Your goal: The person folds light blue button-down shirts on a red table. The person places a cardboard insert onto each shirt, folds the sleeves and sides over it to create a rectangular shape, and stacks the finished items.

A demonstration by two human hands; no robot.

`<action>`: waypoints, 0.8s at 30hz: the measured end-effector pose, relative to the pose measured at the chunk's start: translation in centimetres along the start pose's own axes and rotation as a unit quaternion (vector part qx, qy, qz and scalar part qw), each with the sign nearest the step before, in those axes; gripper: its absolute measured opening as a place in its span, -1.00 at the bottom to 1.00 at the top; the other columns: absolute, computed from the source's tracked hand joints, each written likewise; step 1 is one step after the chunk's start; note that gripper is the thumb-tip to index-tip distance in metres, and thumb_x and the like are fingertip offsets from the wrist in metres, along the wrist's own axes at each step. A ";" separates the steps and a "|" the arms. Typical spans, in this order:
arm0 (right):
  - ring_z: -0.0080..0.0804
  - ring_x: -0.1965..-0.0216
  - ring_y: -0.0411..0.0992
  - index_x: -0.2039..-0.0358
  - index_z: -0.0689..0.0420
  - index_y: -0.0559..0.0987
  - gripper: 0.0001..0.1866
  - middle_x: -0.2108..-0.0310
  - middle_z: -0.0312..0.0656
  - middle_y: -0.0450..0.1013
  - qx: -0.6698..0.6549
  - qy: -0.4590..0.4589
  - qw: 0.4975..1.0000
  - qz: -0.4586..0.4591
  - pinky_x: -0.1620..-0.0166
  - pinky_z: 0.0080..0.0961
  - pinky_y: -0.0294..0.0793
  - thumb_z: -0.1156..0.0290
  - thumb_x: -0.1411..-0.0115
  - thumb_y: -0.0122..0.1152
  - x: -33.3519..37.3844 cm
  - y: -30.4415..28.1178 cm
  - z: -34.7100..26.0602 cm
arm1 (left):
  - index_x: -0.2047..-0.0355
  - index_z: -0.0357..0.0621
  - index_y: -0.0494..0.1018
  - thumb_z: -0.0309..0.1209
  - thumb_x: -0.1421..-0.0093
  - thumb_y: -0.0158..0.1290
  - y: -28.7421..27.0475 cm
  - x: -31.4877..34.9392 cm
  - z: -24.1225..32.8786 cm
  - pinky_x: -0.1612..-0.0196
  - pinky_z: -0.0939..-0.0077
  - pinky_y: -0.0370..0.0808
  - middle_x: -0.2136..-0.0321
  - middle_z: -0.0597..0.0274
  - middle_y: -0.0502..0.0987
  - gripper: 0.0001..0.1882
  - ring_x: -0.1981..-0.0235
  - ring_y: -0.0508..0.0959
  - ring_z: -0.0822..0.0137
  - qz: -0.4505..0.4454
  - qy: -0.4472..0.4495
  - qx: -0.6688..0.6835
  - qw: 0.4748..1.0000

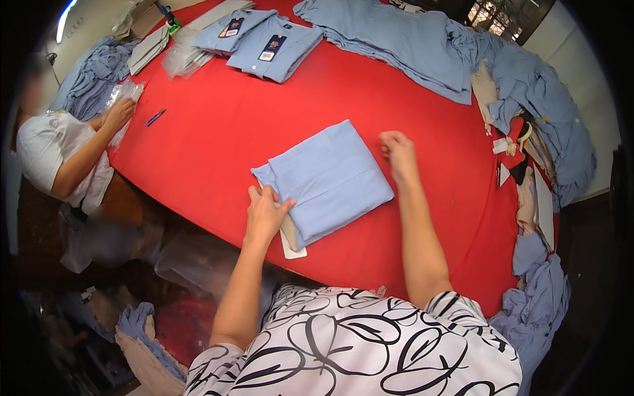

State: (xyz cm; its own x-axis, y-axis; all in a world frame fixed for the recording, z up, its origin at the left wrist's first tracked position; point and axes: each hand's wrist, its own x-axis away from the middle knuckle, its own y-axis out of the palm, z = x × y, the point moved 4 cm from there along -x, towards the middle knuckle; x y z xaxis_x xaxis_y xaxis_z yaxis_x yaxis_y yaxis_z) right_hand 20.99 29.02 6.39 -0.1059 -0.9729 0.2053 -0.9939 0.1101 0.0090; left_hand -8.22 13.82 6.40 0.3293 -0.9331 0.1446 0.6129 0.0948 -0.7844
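A light-blue folded shirt (330,181) lies at a slant on the red-covered table in front of me, its plain side up. My left hand (266,214) is closed on its left edge, thumb on the cloth. Beneath that edge pokes out a beige strip, with the corner of a white card (292,249) below it. Just off the shirt's right side, my right hand (400,155) hovers apart from it with the fingers curled in; nothing shows between them.
Two folded blue shirts with dark tags (274,53) lie at the far side, beside clear plastic bags (185,59). Blue cloth piles (396,39) line the far and right edges. At left, a person (66,152) handles a clear bag; a blue pen (156,117) lies nearby.
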 end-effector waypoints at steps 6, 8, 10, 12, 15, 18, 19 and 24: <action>0.02 0.46 0.43 0.51 0.25 0.49 -0.62 0.51 0.11 0.43 0.566 0.056 0.816 -0.106 0.38 -0.20 0.34 0.14 -0.21 0.22 18.9 -14.8 0.1 | 0.30 -0.28 0.39 -0.16 -0.15 0.23 -3.4 -3.0 -1.9 0.20 0.16 0.49 0.26 0.03 0.45 -0.58 0.30 0.54 0.06 0.092 0.127 -0.039 0.987; 0.01 0.39 0.49 0.47 0.20 0.56 -0.67 0.50 0.04 0.46 0.651 0.165 0.732 -0.114 0.28 -0.14 0.45 0.16 -0.10 0.33 27.9 -18.6 1.8 | 0.25 -0.30 0.43 -0.22 -0.15 0.23 -3.6 -5.8 -1.6 0.22 0.27 0.48 0.24 0.08 0.47 -0.62 0.33 0.51 0.18 0.056 0.152 0.079 0.984; -0.01 0.15 0.51 0.06 0.13 0.54 -0.51 0.15 0.01 0.49 0.715 0.174 0.645 -0.208 0.06 -0.10 0.50 0.33 0.03 0.44 33.0 -17.0 0.5 | 0.22 -0.28 0.47 -0.24 -0.15 0.23 -3.0 -7.5 -1.8 0.23 0.32 0.47 0.23 0.12 0.48 -0.65 0.34 0.50 0.24 0.008 0.171 0.120 0.978; -0.07 0.02 0.49 -0.22 0.05 0.36 -0.26 -0.04 0.00 0.40 0.569 0.144 0.779 -0.222 0.00 -0.16 0.49 0.43 0.01 0.42 33.6 -13.0 0.8 | 0.21 -0.23 0.50 -0.24 -0.14 0.23 -1.7 -7.9 -1.9 0.22 0.29 0.48 0.21 0.13 0.48 -0.66 0.34 0.52 0.24 -0.052 0.204 0.082 0.974; -0.30 0.11 0.51 -0.31 0.08 0.25 -0.32 0.03 0.01 0.43 0.319 0.091 0.924 -0.191 0.10 -0.41 0.52 0.36 -0.20 0.29 30.0 -3.3 3.4 | 0.32 -0.29 0.50 -0.30 -0.12 0.26 -1.3 -7.6 -2.1 0.28 0.41 0.43 0.28 0.20 0.47 -0.71 0.40 0.44 0.36 -0.050 0.170 0.097 0.979; -0.39 0.23 0.52 -0.20 0.27 0.31 -0.44 0.13 -0.01 0.49 0.166 0.109 0.976 -0.091 0.16 -0.46 0.51 0.33 -0.26 0.22 24.7 4.8 6.7 | 0.39 -0.28 0.46 -0.32 -0.14 0.25 -1.0 -5.2 -3.7 0.30 0.44 0.41 0.35 0.20 0.46 -0.73 0.41 0.42 0.40 -0.039 0.126 0.122 0.984; -0.40 0.24 0.52 -0.15 0.31 0.34 -0.49 0.17 -0.01 0.50 0.129 0.136 0.980 -0.066 0.17 -0.46 0.51 0.33 -0.27 0.20 23.2 5.7 8.4 | 0.47 -0.26 0.45 -0.26 -0.13 0.26 -1.1 -4.2 -4.2 0.29 0.38 0.42 0.38 0.15 0.46 -0.69 0.42 0.49 0.30 -0.028 0.115 0.143 0.983; -0.43 0.34 0.50 -0.02 0.36 0.40 -0.56 0.28 -0.05 0.48 0.074 0.028 0.997 0.011 0.28 -0.48 0.51 0.38 -0.22 0.26 22.1 4.4 10.5 | 0.46 -0.30 0.44 -0.28 -0.15 0.25 0.2 -2.4 -7.2 0.35 0.41 0.43 0.36 0.17 0.47 -0.69 0.44 0.49 0.37 -0.100 0.035 0.336 0.936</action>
State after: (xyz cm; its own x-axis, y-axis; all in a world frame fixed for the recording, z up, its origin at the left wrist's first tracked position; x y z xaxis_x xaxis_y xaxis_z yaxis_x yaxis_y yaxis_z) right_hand 13.95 5.87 0.72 -0.1302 -0.9573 0.2579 -0.9855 0.0965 -0.1395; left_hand -14.08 13.55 1.56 0.1258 -0.9736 0.1906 0.9783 0.0899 -0.1867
